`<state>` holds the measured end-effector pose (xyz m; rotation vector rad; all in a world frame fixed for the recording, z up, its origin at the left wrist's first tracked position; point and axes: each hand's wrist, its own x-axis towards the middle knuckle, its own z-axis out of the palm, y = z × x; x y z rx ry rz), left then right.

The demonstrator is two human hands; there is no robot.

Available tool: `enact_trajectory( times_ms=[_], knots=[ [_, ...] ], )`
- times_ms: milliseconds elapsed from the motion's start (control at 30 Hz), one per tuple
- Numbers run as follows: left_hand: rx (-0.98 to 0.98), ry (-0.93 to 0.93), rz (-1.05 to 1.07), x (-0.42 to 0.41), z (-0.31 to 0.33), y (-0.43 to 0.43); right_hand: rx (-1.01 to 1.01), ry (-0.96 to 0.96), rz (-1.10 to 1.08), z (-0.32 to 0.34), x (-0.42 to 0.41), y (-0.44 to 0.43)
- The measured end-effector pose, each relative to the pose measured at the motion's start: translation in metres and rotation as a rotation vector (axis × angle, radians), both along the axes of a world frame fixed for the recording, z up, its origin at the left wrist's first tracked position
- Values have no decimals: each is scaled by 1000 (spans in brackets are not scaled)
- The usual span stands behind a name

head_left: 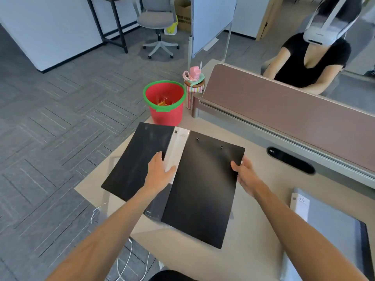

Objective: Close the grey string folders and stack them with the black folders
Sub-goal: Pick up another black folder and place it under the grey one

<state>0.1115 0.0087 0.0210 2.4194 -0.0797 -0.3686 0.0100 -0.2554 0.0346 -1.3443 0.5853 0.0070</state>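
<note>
Matte black board, right: flat rigid folder panel (203, 189) with rounded corners and two small rivets near its far edge; lies tilted on the desk, overlapping the pile.
Black folder, left (136, 161): dull, faintly scuffed cover, its left part overhanging the desk edge.
Between them: pale glossy folder (176, 151) showing as a strip; small dark square and faint print at its far end, too small to read.
Left hand (158, 173): flat, fingers spread, palm down on the seam of left black folder and pale strip; gripping nothing.
Right hand (245, 175): fingers curled round the right edge of the black panel, thumb on top, holding it.
Grey folder (334, 226): smooth translucent plastic, at the desk's near right, well apart from the black pile; white spine label reads "20".
Desk (253, 230): beige laminate, smooth.
Bucket (165, 102): red plastic, green rim, at the far desk corner.
Divider (284, 110): brownish fabric panel.
</note>
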Motion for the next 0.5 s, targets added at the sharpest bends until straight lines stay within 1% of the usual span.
enact_trajectory(
  times_ms=[133, 200, 267, 333, 400, 500],
  knots=[
    [-226, -111, 8, -9, 58, -12, 139, -183, 8, 38, -6, -17],
    [-397, -164, -32, -21, 86, -19, 180, -241, 35, 52, -10, -25],
    [-527, -219, -60, -36, 108, -26, 193, -290, 62, 64, -15, -32],
    [-585, -223, -60, -49, 122, -35, 174, -334, 79, 76, -22, -39],
    [-633, -189, -51, -57, 125, -44, 146, -354, 51, 81, -29, -45],
    [-688, -162, -73, -61, 119, -58, 18, -282, -111, 80, -38, -52]
  ],
)
